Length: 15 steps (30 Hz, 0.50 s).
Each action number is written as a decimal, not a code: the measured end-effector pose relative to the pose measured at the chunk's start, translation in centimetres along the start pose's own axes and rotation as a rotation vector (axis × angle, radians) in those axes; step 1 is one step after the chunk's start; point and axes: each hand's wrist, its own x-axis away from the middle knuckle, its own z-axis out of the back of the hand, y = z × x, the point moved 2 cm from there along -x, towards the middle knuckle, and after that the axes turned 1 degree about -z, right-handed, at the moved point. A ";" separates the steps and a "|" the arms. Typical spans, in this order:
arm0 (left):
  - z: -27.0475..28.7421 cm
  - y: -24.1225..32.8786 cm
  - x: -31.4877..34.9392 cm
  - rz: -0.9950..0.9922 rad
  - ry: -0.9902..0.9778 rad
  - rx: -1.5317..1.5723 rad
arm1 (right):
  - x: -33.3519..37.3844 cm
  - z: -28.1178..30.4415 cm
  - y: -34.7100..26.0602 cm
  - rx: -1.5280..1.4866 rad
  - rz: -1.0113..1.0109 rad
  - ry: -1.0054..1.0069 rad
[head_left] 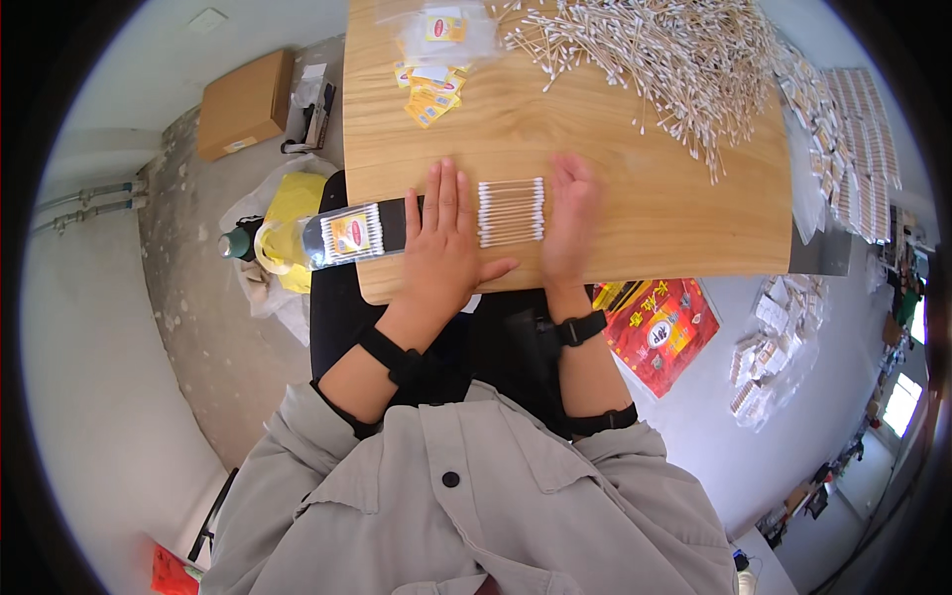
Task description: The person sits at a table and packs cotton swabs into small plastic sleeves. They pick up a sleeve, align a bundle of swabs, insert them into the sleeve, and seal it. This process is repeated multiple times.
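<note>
My left hand [441, 233] lies flat, fingers stretched forward, over the right part of a dark flat strip [394, 226] at the table's near left. A clear bag [315, 248] with a row of cotton swabs and a yellow label [349, 235] rests on that strip, left of the hand. Between my hands, a neat row of cotton swabs [511, 211] lies crosswise on the wood. Close beside its right ends stands my right hand [570, 218], on edge and smeared by motion; whether its fingers hold anything is not visible.
A large heap of loose cotton swabs [674, 59] covers the table's far right. Yellow labels [432, 94] and clear bags [466, 45] lie far left on the wooden table [416, 149]. Packed swabs [858, 149] are stacked beyond the right edge; a red package [659, 332] sits below the near edge.
</note>
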 end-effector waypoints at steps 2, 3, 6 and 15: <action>-0.4 0.4 -0.4 0.013 -0.023 -0.061 | 0.8 -1.3 -0.5 -0.015 0.015 0.003; -0.5 0.4 -0.7 0.015 -0.030 -0.093 | 1.0 -1.9 -0.9 -0.068 0.024 0.021; -0.8 0.5 -0.9 0.002 -0.013 -0.082 | 0.3 -1.3 0.8 -0.244 -0.024 -0.018; -0.3 -0.6 -1.9 -0.037 -0.008 -0.162 | 0.9 -2.9 -0.6 -0.150 -0.007 0.137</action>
